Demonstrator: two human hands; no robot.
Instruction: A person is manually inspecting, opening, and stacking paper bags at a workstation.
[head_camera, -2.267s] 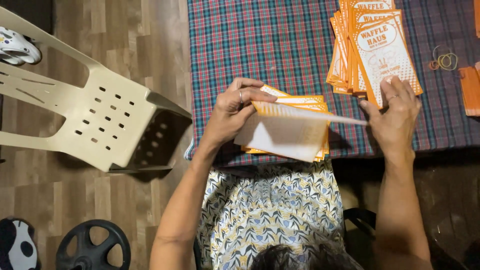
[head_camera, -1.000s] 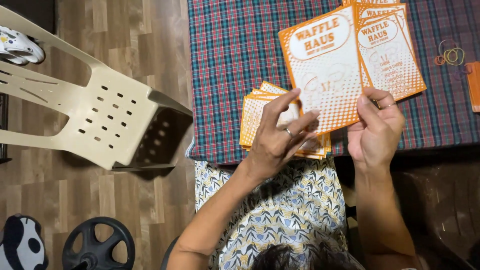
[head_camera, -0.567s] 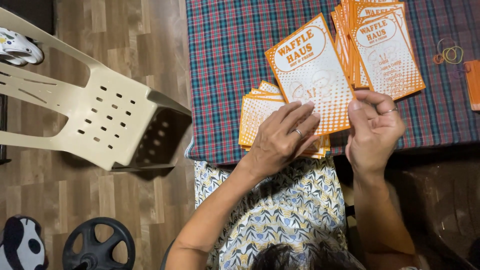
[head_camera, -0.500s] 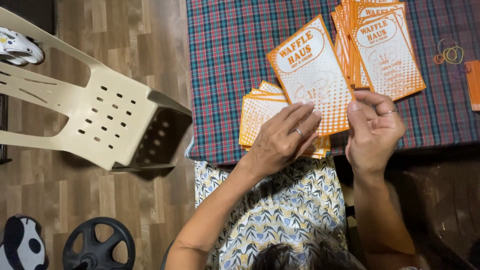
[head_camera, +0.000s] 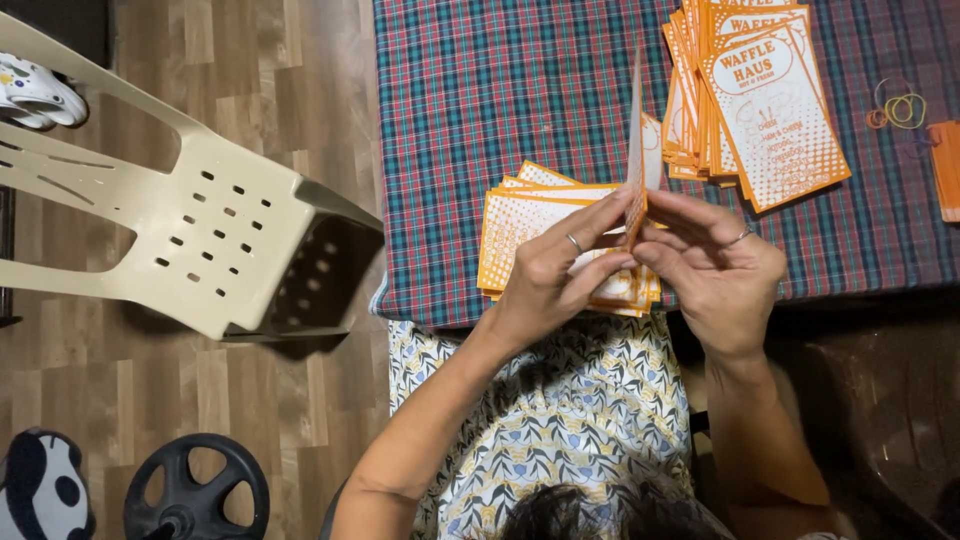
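Over the plaid-covered surface, between the fanned stack of orange leaflets and the nearer pile, the left hand and right hand pinch one leaflet edge-on, best gripped lightly at its lower edge to avoid creasing

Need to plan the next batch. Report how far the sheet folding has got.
Done: a small pile of folded sheets lies at the table edge. In hand: left hand and right hand pinch one sheet, held edge-on. Left: a thicker stack of flat sheets waits further back.
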